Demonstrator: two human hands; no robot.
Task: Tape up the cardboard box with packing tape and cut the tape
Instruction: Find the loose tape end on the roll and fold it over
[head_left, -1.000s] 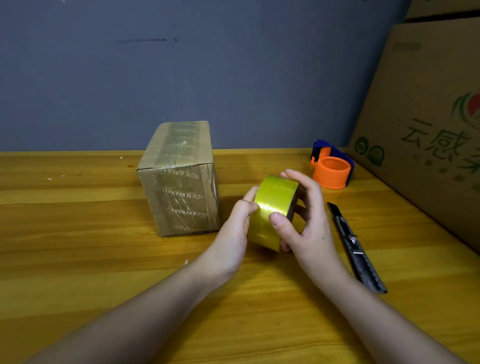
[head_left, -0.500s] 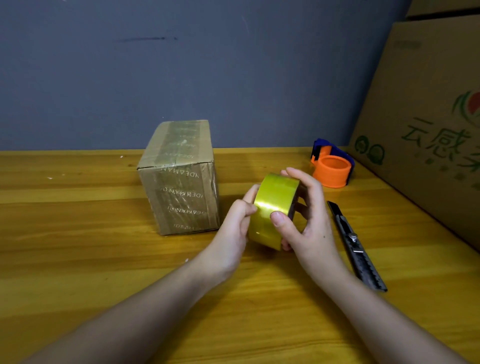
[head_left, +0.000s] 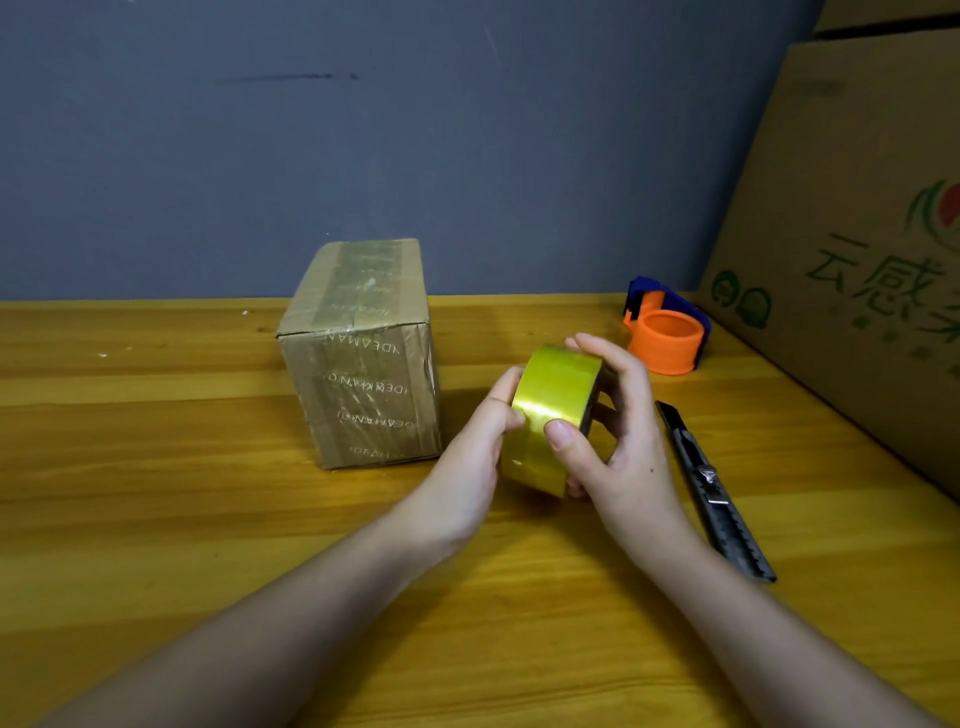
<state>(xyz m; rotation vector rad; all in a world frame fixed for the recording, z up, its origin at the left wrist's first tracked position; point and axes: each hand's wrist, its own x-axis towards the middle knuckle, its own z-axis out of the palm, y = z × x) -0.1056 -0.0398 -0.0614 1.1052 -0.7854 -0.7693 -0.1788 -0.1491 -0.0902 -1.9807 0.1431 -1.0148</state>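
While I turn the roll of tape (head_left: 550, 415) over the table (head_left: 156, 519), my left hand (head_left: 475, 452) grips its near side and my right hand (head_left: 618, 441) wraps the far side, thumb pressed on the shiny band. I judge I am hunting for the loose end, so no strip is on the box (head_left: 363, 358) yet. Next I need a nail under that edge to peel it free. The box stands just left of my hands, the knife (head_left: 711, 488) lies to the right. The tape's end is not visible, and the roll's core is hidden.
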